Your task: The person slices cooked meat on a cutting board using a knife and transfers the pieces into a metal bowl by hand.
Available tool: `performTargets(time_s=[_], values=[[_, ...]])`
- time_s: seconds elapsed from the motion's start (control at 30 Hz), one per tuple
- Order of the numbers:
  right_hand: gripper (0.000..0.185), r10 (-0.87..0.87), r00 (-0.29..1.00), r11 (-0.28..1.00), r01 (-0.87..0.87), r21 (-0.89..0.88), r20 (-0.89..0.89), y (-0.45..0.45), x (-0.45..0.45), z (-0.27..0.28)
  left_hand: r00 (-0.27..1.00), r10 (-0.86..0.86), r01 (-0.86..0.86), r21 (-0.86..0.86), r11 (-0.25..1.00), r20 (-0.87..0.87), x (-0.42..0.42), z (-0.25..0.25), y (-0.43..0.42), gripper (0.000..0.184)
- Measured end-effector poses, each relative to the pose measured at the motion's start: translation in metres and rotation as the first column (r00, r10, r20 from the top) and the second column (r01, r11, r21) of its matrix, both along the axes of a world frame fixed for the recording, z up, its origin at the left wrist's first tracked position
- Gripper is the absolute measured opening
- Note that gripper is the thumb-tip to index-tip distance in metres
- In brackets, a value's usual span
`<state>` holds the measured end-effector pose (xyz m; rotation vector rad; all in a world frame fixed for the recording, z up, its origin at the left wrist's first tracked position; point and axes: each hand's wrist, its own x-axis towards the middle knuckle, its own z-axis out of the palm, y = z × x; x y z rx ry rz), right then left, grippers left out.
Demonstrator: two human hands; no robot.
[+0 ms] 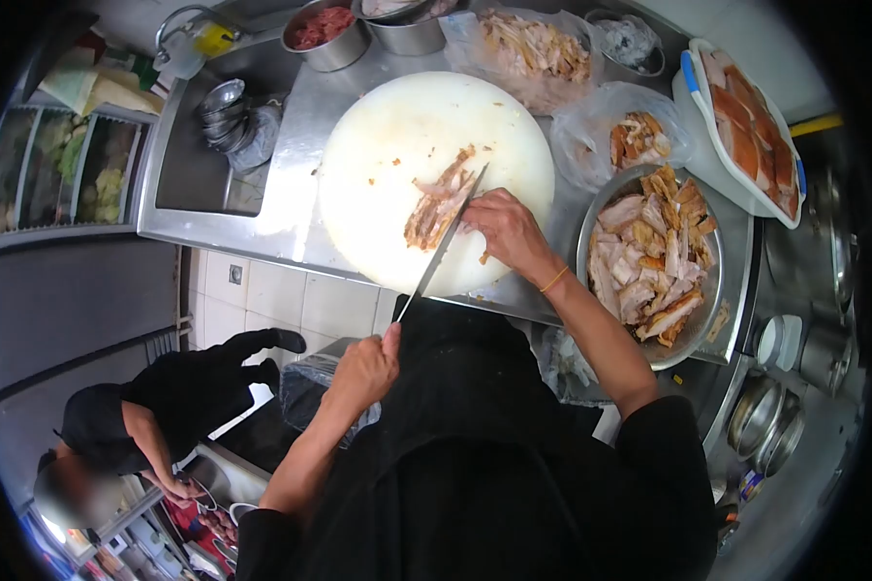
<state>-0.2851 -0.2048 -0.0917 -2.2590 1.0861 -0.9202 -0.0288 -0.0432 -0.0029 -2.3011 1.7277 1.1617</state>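
Note:
My left hand (360, 373) is closed around the handle of a long knife (440, 251). The blade slants up and right across a round white cutting board (368, 126), resting against a piece of roasted meat (434, 211) that is partly sliced. My right hand (506, 229), with a thin band at the wrist, lies on the right side of the blade, fingers curled down onto the meat; the fingertips are partly hidden. Small crumbs of meat are scattered on the board. To the right of that hand stands a metal bowl (583, 254) heaped with chunks of cooked meat (649, 257).
Behind the board are a pot of raw meat (325, 34) and a plastic bag of sliced meat (538, 48). A white tub (693, 97) of browned slabs stands far right. The sink (179, 174) holds stacked bowls (225, 114). A co-worker (165, 416) in black works lower left.

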Motion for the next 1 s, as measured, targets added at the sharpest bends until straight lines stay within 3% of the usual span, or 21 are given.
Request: performTargets(time_s=[0.1, 0.2, 0.3, 0.4, 0.5, 0.6, 0.73, 0.83, 1.0], values=[[0.017, -0.024, 0.995, 0.999, 0.020, 0.042, 0.097, -0.001, 0.000, -0.005, 0.999, 0.048, -0.049, -0.049, 0.998, -0.019, -0.004, 0.002, -0.001, 0.066], [0.014, -0.254, 0.963, 0.967, 0.256, -0.014, 0.091, 0.009, -0.004, 0.010, 0.995, 0.092, -0.095, -0.101, 0.990, -0.040, 0.000, 0.015, 0.005, 0.066], [0.013, -0.300, 0.952, 0.939, 0.306, 0.159, -0.060, 0.014, -0.008, 0.017, 0.994, 0.104, -0.106, -0.085, 0.991, -0.037, 0.003, 0.029, 0.014, 0.065], [0.016, -0.251, 0.968, 0.957, 0.248, 0.151, 0.001, 0.010, -0.006, 0.006, 0.995, 0.086, -0.090, -0.072, 0.993, -0.053, 0.009, 0.033, 0.019, 0.064], [0.020, -0.112, 0.992, 0.994, 0.113, -0.009, 0.055, 0.003, -0.007, 0.005, 0.998, 0.046, -0.048, -0.040, 0.998, -0.046, 0.015, 0.037, 0.023, 0.064], [0.021, -0.082, 0.997, 0.996, 0.081, -0.029, -0.012, -0.001, -0.010, -0.002, 0.999, 0.024, -0.024, 0.002, 1.000, -0.042, 0.019, 0.038, 0.023, 0.064], [0.021, -0.117, 0.993, 0.992, 0.117, -0.047, -0.001, 0.005, -0.008, -0.003, 1.000, 0.001, 0.000, 0.020, 1.000, -0.022, 0.025, 0.037, 0.027, 0.062], [0.020, -0.130, 0.991, 0.989, 0.130, -0.070, 0.007, 0.007, -0.005, -0.003, 0.995, -0.034, 0.034, 0.001, 0.999, 0.094, 0.021, 0.044, 0.026, 0.064], [0.017, -0.117, 0.993, 0.987, 0.116, -0.112, -0.002, 0.002, -0.003, -0.007, 0.997, -0.070, 0.071, -0.054, 0.996, 0.019, 0.009, 0.001, 0.004, 0.066]])
